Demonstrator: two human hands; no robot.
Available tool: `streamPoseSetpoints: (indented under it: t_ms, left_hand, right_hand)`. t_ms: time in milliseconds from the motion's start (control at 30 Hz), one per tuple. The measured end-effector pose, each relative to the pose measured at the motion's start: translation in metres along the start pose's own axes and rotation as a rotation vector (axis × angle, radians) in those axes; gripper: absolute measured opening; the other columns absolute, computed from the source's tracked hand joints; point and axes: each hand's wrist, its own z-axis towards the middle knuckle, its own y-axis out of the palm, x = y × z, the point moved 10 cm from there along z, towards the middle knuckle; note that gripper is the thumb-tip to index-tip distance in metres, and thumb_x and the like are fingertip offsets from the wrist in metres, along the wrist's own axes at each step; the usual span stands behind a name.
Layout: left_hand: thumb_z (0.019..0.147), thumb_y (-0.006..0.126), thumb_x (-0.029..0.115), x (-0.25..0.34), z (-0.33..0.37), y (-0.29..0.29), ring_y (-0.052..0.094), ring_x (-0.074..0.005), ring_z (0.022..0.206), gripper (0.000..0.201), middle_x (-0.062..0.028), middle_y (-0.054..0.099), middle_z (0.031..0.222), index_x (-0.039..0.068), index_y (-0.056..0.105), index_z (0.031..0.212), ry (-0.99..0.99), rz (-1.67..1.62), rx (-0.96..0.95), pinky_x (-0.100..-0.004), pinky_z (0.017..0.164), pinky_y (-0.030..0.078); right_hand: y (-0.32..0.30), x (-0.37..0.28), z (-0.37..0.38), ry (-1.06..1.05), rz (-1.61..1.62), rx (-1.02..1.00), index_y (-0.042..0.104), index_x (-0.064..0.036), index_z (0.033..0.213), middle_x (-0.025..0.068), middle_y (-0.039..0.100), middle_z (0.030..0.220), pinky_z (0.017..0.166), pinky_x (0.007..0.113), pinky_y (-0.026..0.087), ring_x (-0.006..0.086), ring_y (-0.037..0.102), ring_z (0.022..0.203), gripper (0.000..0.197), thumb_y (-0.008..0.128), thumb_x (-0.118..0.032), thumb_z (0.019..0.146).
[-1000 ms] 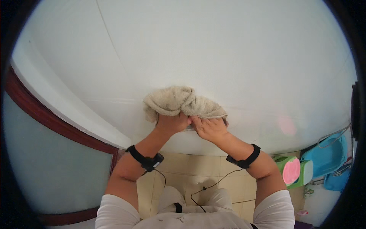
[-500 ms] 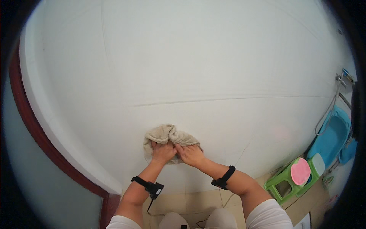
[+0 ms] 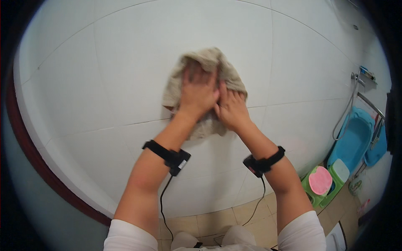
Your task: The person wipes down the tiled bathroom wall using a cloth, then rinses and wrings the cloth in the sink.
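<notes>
A beige towel (image 3: 235, 78), bunched and folded over at its upper edge, lies against the white tiled wall (image 3: 167, 33). My left hand (image 3: 198, 95) holds it pressed to the wall, fingers pointing up and partly tucked under the fold, slightly blurred. Close beside it, my right hand (image 3: 233, 109) grips the towel's right part with bent fingers. The thumbs nearly meet in the middle. Below the hands hangs the towel's lower end. Each forearm wears a black strap with a small box and a cable.
At the right stand a blue tub (image 3: 356, 134), a green stool (image 3: 335, 184) with a pink lid-like piece (image 3: 320, 180), and a shower hose (image 3: 349, 108) on the wall. A dark red door frame (image 3: 37, 167) curves along the left. Beige floor tiles (image 3: 215, 221) lie below.
Both hands and the towel have moved up the wall and a little to the right. My arms are stretched further, and the view has shifted.
</notes>
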Motion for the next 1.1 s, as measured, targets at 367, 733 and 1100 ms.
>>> streamPoseSetpoints:
  t_ms: [367, 733, 1100]
  left_hand:
    - [0.074, 0.05, 0.039, 0.042, -0.122, 0.071, 0.025, -0.0276, 0.122, 0.058, -0.0105, 0.035, 0.128, 0.01, 0.038, 0.123, -0.067, -0.217, -0.72, -0.0448, 0.102, 0.011]
    - [0.07, 0.051, 0.046, -0.016, 0.079, -0.018, 0.04, -0.0302, 0.11, 0.073, -0.0067, 0.037, 0.129, 0.022, 0.023, 0.132, -0.055, 0.221, 0.031, -0.0525, 0.097, 0.017]
    - [0.07, 0.05, 0.028, 0.068, 0.062, 0.031, 0.039, -0.0301, 0.11, 0.058, -0.0134, 0.049, 0.11, 0.014, 0.038, 0.125, 0.122, -0.037, 0.031, -0.0492, 0.097, 0.019]
  right_hand:
    - [0.029, -0.002, -0.095, 0.044, 0.111, -0.259, 0.02, 0.0058, 0.127, 0.0237, 0.043, 0.11, 0.085, 0.043, 0.034, 0.0357, 0.043, 0.102, 0.063, 0.048, -0.026, 0.08]
    - [-0.034, 0.032, 0.047, 0.076, 0.082, 0.086, 0.025, -0.007, 0.13, 0.0162, 0.051, 0.106, 0.083, 0.038, 0.039, 0.0303, 0.049, 0.097, 0.065, 0.052, -0.033, 0.077]
    - [-0.021, 0.078, -0.02, 0.148, 0.029, 0.12, 0.025, -0.0002, 0.127, 0.0186, 0.047, 0.109, 0.081, 0.041, 0.039, 0.0335, 0.047, 0.096, 0.068, 0.057, -0.022, 0.072]
